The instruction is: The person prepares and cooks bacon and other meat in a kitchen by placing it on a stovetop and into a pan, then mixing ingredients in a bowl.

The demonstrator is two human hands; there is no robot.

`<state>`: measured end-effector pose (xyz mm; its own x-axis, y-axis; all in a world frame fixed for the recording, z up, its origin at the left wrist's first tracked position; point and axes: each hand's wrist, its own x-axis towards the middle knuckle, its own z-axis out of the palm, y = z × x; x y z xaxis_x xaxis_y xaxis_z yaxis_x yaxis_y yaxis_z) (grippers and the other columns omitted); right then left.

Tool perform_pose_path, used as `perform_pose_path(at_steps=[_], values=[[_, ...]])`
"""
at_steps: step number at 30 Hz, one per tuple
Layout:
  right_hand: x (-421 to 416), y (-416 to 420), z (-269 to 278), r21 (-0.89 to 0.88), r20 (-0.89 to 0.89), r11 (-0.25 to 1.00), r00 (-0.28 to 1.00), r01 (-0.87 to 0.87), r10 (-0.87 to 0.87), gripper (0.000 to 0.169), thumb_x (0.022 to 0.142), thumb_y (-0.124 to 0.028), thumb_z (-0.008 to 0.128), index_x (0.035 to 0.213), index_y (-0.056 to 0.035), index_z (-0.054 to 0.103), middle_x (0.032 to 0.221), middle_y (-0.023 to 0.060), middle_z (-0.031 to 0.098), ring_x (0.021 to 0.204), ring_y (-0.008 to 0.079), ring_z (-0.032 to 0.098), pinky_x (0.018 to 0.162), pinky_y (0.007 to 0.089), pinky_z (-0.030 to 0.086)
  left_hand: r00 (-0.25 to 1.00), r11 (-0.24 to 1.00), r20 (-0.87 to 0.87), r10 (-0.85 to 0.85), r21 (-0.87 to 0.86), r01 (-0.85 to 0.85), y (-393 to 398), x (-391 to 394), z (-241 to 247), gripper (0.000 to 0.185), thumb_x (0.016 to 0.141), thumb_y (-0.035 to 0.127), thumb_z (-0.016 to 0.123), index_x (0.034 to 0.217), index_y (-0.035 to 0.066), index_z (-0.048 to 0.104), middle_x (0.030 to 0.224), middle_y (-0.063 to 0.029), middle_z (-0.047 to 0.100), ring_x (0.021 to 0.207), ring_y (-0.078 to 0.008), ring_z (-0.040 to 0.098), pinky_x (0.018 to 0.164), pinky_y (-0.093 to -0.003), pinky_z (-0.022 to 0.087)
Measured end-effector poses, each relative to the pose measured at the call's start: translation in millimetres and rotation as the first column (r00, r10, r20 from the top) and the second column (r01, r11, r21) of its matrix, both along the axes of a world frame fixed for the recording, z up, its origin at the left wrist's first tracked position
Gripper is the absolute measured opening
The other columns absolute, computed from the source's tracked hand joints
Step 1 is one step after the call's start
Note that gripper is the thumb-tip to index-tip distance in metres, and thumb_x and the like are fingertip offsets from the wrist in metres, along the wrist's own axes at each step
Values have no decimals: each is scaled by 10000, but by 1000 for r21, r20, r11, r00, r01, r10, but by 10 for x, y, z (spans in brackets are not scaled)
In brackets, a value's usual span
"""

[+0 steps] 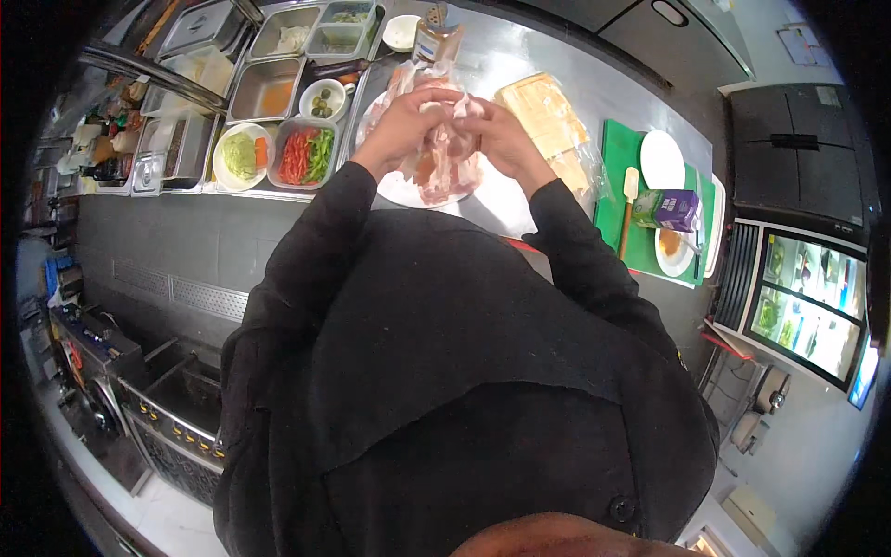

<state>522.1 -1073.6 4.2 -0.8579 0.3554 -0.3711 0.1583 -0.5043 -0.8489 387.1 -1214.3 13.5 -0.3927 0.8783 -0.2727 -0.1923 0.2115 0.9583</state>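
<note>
Strips of raw, fatty meat (pixel 449 177) lie on a large white plate (pixel 397 193) in front of me. Above the plate, my left hand (pixel 411 125) and my right hand (pixel 498 136) meet with their fingertips on a pale piece of the same meat (pixel 465 108). Both hands grip that piece between thumbs and fingers. Just right of my right hand, a block of pale yellow sheets (pixel 543 115), perhaps pastry or bread, rests in clear plastic wrap. Behind the plate stands a shaker jar (pixel 437 42) with a perforated lid.
At left, metal trays hold a tub of sliced red and green peppers (pixel 305 154), a bowl with green shreds (pixel 240 157) and a cup of olives (pixel 324 101). At right, a green cutting board (pixel 612 167) bears a spatula (pixel 628 202), a milk carton (pixel 667 210) and white dishes.
</note>
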Motion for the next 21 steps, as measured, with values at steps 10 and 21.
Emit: perform_pose_path(at_steps=[10,21], values=[[26,200,228,601,83,799,996,-22,-35,234,785,-162,718,967,-15,715,779,26,671,655,85,574,606,234,445,978,991,-207,6,129,21,11,-220,245,346,976,245,531,1235,26,597,1090,-65,701,743,-73,637,600,-221,487],[985,-466,1155,580,-159,645,846,498,-510,204,865,-109,670,1017,16,619,825,76,672,633,111,623,562,227,492,876,901,-321,-358,126,415,4,-312,844,426,1013,308,474,1273,-20,551,1176,-139,665,1108,-162,578,957,-282,433]])
